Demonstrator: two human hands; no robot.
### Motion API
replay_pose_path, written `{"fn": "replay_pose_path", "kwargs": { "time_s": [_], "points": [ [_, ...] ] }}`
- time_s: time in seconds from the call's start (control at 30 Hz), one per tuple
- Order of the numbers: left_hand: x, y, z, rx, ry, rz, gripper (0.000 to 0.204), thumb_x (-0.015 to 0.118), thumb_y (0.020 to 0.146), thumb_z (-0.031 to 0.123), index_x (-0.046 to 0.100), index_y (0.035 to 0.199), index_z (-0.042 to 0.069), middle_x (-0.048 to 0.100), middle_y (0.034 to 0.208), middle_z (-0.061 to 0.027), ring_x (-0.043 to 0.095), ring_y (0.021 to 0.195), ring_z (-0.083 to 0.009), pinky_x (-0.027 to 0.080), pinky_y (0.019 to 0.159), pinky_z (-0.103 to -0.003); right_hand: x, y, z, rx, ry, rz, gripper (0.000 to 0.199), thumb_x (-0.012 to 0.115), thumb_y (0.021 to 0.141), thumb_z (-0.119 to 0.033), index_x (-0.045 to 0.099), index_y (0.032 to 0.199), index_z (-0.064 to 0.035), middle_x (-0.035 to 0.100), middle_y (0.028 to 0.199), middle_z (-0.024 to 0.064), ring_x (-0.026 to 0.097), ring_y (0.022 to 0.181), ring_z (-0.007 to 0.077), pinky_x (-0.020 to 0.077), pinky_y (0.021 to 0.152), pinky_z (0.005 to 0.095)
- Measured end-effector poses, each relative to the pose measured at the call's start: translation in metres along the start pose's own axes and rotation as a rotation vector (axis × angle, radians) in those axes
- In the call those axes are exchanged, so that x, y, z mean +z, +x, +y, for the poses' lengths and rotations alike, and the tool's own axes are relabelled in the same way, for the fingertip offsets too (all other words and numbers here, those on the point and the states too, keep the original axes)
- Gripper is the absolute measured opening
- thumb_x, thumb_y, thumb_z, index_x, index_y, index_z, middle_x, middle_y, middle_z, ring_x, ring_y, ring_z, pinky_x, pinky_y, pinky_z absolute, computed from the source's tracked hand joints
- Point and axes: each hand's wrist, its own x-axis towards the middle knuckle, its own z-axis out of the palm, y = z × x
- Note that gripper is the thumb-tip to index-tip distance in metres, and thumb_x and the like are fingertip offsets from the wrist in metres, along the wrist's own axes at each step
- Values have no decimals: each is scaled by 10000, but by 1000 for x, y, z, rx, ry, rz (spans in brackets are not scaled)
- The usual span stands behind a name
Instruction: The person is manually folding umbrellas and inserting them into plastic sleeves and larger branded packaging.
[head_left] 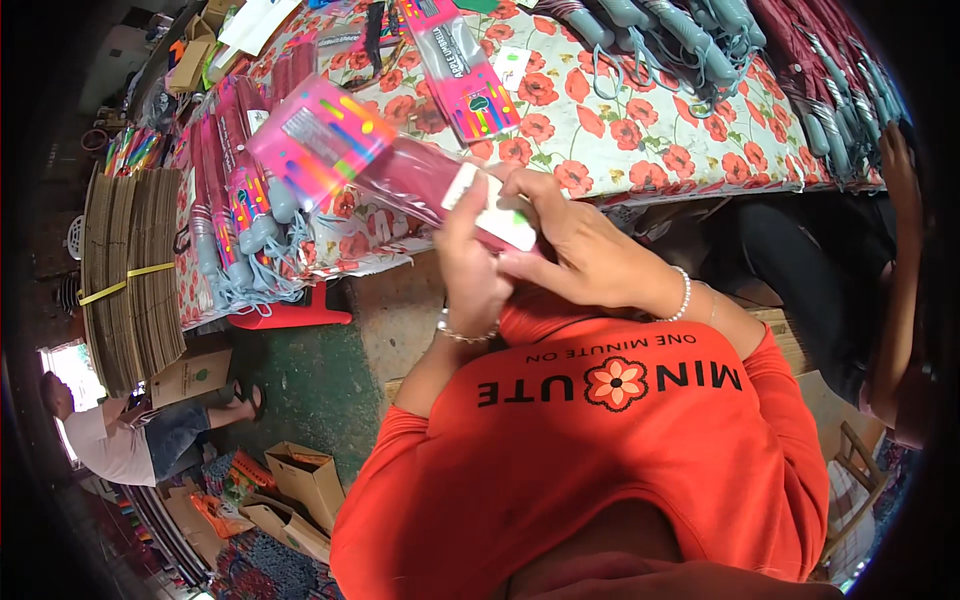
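My left hand [468, 262] and my right hand [572, 240] both grip one end of a long pink umbrella in a clear plastic sleeve [400, 168]. The sleeve has a bright pink card header with coloured stripes [322, 135] at its far end and a white label [492, 208] near my fingers. I hold it tilted in the air in front of a table with a red poppy cloth [600, 130]. Both wrists wear pearl bracelets. My sleeves are orange.
More packaged pink umbrellas [235, 190] lie along the table's left side, another [462, 70] near the middle, and grey and dark red ones [700, 40] at the back right. A stack of flat cardboard [125, 270] stands at left. A seated person [120, 430] and open boxes [300, 490] are below left. Another person's arm [900, 260] is at right.
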Motion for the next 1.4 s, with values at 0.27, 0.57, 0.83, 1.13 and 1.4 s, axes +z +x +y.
{"fn": "replay_pose_path", "kwargs": {
  "time_s": [0.27,0.57,0.83,1.13,1.4],
  "points": [
    [-4,39,60,184,-319,-225,247,525,868,146,475,1103,86,555,819,-79,572,819,-201,440,942,-436,-35,-17,5,371,439,-292,474,631,757,-203,503,1150,29,597,916,107,538,740,215,438,713,279],
    [-8,13,14,-100,-91,-291,428,599,828,223,439,1206,103,571,1068,-134,549,1089,-308,454,940,-507,-7,-25,11,780,1405,-258,451,589,594,-98,578,1027,25,574,745,74,433,630,88,339,555,177],
    [-17,43,51,141,-137,-536,850,677,784,421,243,1451,122,403,1354,-194,425,1234,-342,395,1011,-549,-19,-15,-1,656,1213,-228,413,596,618,-86,574,1016,25,545,717,63,431,601,125,345,545,205],
    [-32,77,83,349,-191,10,356,643,876,310,524,1149,113,607,888,-58,609,817,-209,521,830,-445,-15,-17,22,-27,-39,201,380,629,647,-64,555,1017,-15,558,814,89,483,626,216,400,586,307],
    [20,35,17,144,-117,-21,393,624,887,269,473,1228,147,607,936,-82,620,800,-197,541,816,-427,-5,-10,17,35,-140,149,443,689,671,-91,518,1073,-24,572,980,116,535,725,232,424,645,301]
  ]
}}
